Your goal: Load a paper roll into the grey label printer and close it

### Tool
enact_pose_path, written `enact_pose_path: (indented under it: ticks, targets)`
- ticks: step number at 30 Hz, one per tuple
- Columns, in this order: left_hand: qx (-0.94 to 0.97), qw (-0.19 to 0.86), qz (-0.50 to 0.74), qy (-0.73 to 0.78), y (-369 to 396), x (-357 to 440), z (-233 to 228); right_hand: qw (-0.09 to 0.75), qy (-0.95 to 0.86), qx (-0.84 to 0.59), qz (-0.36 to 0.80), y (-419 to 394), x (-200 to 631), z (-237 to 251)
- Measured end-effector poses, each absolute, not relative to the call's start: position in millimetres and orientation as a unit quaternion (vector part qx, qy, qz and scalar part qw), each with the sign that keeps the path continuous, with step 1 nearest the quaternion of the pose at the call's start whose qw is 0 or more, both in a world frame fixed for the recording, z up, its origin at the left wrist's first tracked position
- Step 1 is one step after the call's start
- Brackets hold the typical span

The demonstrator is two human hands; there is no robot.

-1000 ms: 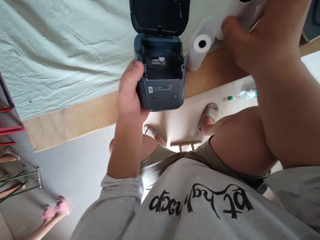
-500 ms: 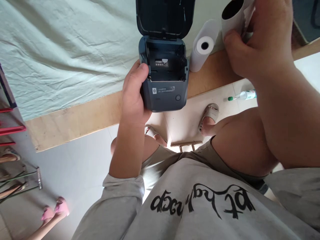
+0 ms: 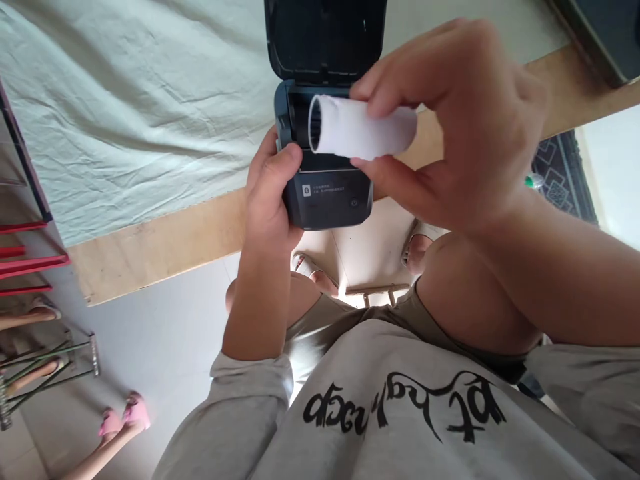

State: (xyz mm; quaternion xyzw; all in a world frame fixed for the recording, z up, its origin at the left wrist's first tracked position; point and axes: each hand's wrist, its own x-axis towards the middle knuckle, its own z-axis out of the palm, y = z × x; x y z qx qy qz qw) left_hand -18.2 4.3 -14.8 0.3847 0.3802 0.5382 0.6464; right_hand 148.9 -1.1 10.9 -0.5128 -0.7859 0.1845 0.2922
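My left hand (image 3: pixel 270 180) is wrapped round the left side of a dark blue label printer (image 3: pixel 330 207), thumb at the edge of its paper bay. The printer's black lid (image 3: pixel 325 37) is swung up, and a Bluetooth label and power button show on its front. In front of the bay, my right hand (image 3: pixel 450 127) pinches a white paper roll (image 3: pixel 350 127) between thumb and fingers. The roll lies roughly sideways, its hollow end facing left. It covers much of the bay, so I cannot tell whether it touches the inside.
A pale green cloth (image 3: pixel 150 100) covers the table, whose wooden edge (image 3: pixel 160 267) runs below it. A dark flat object (image 3: pixel 605 40) lies at the upper right. Red bars (image 3: pixel 35 267), a folding stool (image 3: pixel 50 373) and another person's pink slippers (image 3: pixel 125 417) are at left.
My right hand has brought the hollow white roll leftward from the right to the printer's open bay. The second white roll, beside the printer before, is out of sight now.
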Motion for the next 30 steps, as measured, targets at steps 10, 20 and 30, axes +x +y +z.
enact_pose_path:
  ticks: [10,20,30]
  targets:
    - [0.395,0.658,0.527,0.365,3,-19,-13,0.259,-0.818,-0.513,0.035,10,134,7]
    - [0.41,0.654,0.515,0.373,3,-19,-14,0.309,-0.818,-0.483,0.049,13,132,0]
    - [0.476,0.645,0.516,0.302,7,-28,-21,0.299,-0.876,-0.375,-0.043,-1,138,-2]
